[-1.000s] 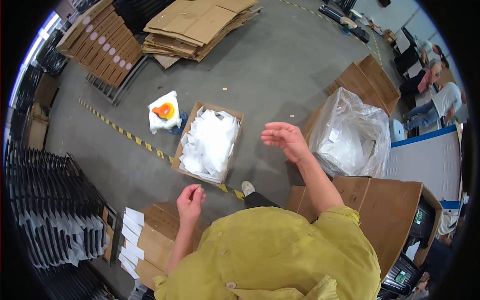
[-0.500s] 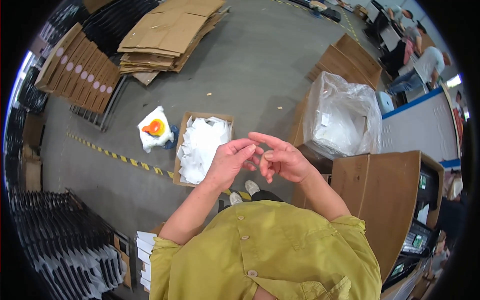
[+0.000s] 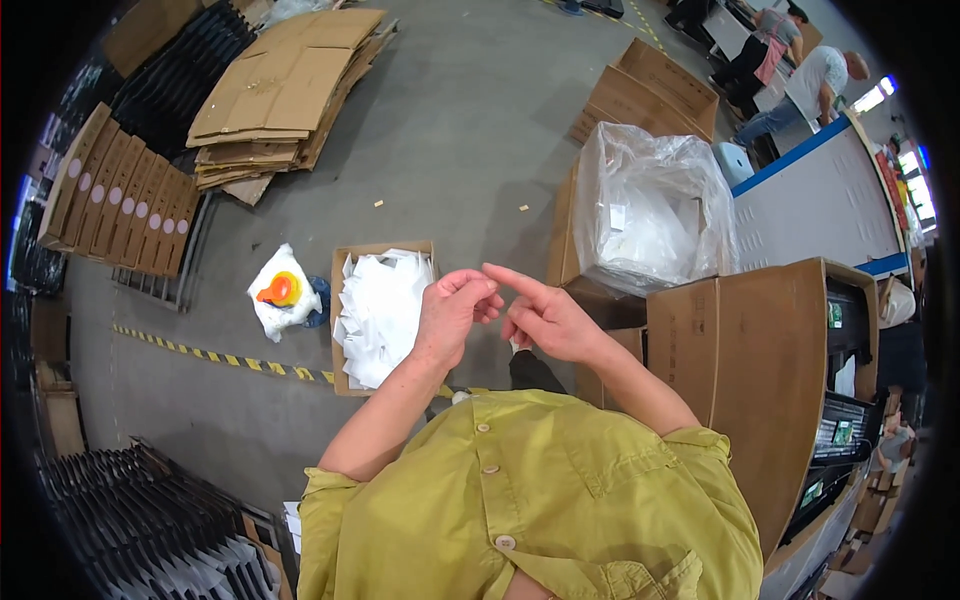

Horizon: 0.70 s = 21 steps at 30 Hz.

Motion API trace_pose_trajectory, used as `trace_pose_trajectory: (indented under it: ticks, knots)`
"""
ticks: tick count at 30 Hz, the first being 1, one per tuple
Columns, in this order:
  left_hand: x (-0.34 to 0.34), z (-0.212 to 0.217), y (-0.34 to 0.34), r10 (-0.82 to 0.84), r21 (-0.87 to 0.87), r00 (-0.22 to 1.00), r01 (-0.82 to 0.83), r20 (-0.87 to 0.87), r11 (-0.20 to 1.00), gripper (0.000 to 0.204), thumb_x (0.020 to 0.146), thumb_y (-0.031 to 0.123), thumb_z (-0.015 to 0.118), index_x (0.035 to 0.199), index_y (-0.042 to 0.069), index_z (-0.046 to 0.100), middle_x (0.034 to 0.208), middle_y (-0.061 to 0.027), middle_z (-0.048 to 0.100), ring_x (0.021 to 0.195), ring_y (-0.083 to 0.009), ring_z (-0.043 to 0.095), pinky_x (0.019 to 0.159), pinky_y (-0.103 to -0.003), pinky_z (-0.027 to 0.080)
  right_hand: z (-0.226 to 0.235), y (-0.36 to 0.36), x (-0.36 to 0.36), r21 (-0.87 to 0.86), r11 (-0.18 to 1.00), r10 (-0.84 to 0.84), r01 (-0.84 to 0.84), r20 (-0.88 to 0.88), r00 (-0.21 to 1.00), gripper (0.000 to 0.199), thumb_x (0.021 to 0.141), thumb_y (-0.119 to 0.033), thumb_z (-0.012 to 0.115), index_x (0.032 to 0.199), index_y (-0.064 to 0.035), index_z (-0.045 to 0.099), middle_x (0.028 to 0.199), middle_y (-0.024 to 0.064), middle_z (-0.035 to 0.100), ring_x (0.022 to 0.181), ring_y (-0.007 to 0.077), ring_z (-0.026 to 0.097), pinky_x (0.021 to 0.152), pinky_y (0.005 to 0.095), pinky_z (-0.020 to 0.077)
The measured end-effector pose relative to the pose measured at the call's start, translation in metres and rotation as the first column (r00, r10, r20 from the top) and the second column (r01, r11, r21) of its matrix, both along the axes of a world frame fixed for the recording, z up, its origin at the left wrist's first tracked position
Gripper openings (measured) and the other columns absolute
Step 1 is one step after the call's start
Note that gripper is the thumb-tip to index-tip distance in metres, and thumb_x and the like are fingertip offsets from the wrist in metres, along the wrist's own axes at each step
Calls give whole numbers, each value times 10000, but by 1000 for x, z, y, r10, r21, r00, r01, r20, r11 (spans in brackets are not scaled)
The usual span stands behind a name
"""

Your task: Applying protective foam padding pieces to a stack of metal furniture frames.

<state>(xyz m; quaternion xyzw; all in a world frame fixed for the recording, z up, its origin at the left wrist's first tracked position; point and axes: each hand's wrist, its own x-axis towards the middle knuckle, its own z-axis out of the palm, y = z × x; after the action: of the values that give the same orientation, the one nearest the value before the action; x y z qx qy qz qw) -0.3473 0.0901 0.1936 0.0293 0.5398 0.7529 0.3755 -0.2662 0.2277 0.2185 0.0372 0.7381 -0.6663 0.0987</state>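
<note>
My left hand [image 3: 455, 312] is raised in front of my body, its thumb and fingertips pressed together in a pinch. Whatever may lie between them is hidden or too small to make out. Close by on the right, my right hand [image 3: 556, 322] stretches its index finger toward the left fingertips, with its other fingers loosely curled and no object showing in it. Just beyond the left hand, an open cardboard box [image 3: 384, 250] on the floor is heaped with white sheet-like pieces [image 3: 378, 315].
Left of that box, an orange and yellow object [image 3: 281, 289] sits on a white bundle [image 3: 265, 312]. Cartons stand on my right, one with a clear plastic liner [image 3: 655, 200]. Flattened cardboard [image 3: 275, 90] is stacked far left; black racked parts [image 3: 150, 520] are near left. People [image 3: 815, 90] work far right.
My view has swung to the right and I have stepped, so the floor things shift left. The left fingers have drawn together; the right index finger remains stretched while the others curl more.
</note>
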Motion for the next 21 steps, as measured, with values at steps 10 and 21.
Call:
trace_pose_trajectory:
  ticks: [10, 21]
  knots:
    - [-39, 17, 106, -161, -97, 978, 149, -133, 984, 132, 801, 137, 514, 831, 27, 581, 695, -33, 579, 588, -87, 528, 535, -199, 423, -45, 124, -12, 291, 878, -329, 381, -212, 920, 381, 766, -65, 475, 1140, -6, 433, 624, 90, 557, 564, 163, 545, 559, 281, 433]
    - [-60, 0, 373, -502, -494, -23, 216, -865, 842, 182, 750, 148, 567, 906, 56, 590, 756, -90, 589, 641, -235, 570, 561, -328, 443, -83, 231, 51, -51, 694, -713, 718, 91, 695, 300, 789, -85, 473, 1070, 15, 505, 671, 54, 579, 593, 84, 530, 551, 220, 441]
